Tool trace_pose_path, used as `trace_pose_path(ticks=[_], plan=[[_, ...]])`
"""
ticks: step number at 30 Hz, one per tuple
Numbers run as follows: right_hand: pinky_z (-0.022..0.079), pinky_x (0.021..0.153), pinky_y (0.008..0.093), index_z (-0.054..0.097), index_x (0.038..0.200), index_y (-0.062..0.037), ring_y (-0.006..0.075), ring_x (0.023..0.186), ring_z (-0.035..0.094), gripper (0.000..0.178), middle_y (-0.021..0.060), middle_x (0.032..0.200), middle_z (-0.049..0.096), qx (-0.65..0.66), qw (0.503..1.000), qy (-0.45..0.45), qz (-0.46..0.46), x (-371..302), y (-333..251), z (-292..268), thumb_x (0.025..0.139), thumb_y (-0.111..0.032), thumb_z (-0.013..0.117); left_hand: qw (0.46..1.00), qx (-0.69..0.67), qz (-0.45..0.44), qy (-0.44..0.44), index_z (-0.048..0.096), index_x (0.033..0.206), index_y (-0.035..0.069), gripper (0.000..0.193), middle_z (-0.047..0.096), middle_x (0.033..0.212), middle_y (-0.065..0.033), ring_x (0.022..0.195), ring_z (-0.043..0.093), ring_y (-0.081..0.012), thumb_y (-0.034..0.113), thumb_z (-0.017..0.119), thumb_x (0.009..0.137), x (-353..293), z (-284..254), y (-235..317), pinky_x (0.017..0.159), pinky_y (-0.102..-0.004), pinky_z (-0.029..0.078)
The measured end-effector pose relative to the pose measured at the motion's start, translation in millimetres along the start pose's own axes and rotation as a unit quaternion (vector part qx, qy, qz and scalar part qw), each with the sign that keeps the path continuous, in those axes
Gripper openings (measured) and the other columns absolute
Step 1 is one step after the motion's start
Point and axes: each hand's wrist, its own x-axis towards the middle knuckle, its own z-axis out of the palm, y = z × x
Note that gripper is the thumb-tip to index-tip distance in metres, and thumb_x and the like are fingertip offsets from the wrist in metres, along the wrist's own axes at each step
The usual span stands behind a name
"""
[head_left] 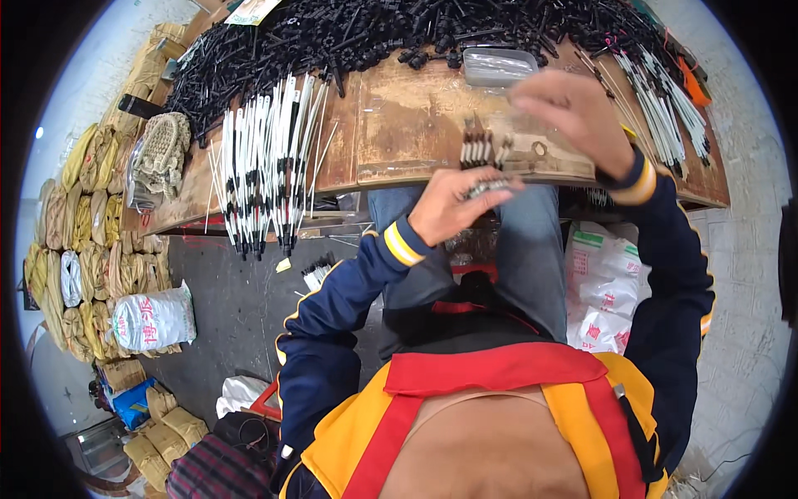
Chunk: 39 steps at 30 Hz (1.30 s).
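Note:
My left hand (pixel 460 204) is closed at the table's near edge around a small bundle of thin pieces (pixel 490 188), whose kind I cannot make out. Just beyond it, short white sticks with brown tips (pixel 476 150) stand out in a row over the wood. Whether they belong to the same bundle cannot be told. Farther right, my right hand (pixel 578 116) hovers over the table with its fingers stretched leftward, slightly blurred, and nothing visible in them. Near its fingertips lies a clear plastic tray (pixel 499 68).
A heap of black plastic parts (pixel 391 33) spans the table's far side. White-and-black rods (pixel 266 158) overhang the front edge at left; more rods (pixel 665 108) lie at right. Knitted gloves (pixel 162 148) rest at the left end. Wrapped bundles (pixel 91 224) are stacked left, white sacks (pixel 603 287) below right.

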Motion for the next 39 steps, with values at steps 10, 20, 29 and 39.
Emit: trace_pose_path(ticks=[10,20,29,39], plan=[[0.042,0.063,0.0309,0.065,0.12,-0.0034,0.0213,0.071,0.052,0.033,0.0097,0.081,0.054,-0.053,0.998,0.015,-0.031,-60,-48,16,0.089,0.002,0.059,0.993,-0.113,0.025,0.001,0.067,0.108,-0.005,0.018,0.069,0.115,-0.0152,0.116,0.061,-0.0227,0.004,0.059,0.095,-1,11,-15,0.098,-0.0347,0.047],[0.043,0.064,0.0327,0.063,0.123,-0.0038,0.0248,0.073,0.053,0.035,0.0113,0.083,0.053,-0.053,0.998,-0.006,-0.025,-59,-44,16,0.089,0.001,0.056,0.997,-0.072,0.03,0.001,0.071,0.109,0.002,0.018,0.07,0.115,-0.0129,0.108,0.065,-0.017,0.01,0.062,0.094,0,11,-13,0.092,-0.0306,0.049],[0.043,0.066,0.0354,0.061,0.125,-0.0039,0.0284,0.074,0.053,0.037,0.0122,0.084,0.051,-0.131,0.989,0.002,-0.069,-60,-50,16,0.089,0.0,0.056,0.996,-0.081,0.044,0.0,0.071,0.108,0.001,0.018,0.071,0.114,-0.0127,0.109,0.064,-0.0172,0.009,0.061,0.095,1,10,-16,0.091,-0.0305,0.049],[0.045,0.068,0.037,0.061,0.123,-0.0031,0.0295,0.075,0.054,0.037,0.0125,0.085,0.052,-0.098,0.993,0.012,-0.068,-60,-48,18,0.087,0.001,0.056,0.997,-0.071,0.029,-0.01,0.07,0.107,-0.001,0.018,0.071,0.11,-0.0122,0.109,0.063,-0.0181,0.008,0.06,0.095,0,9,-11,0.091,-0.0299,0.049]])
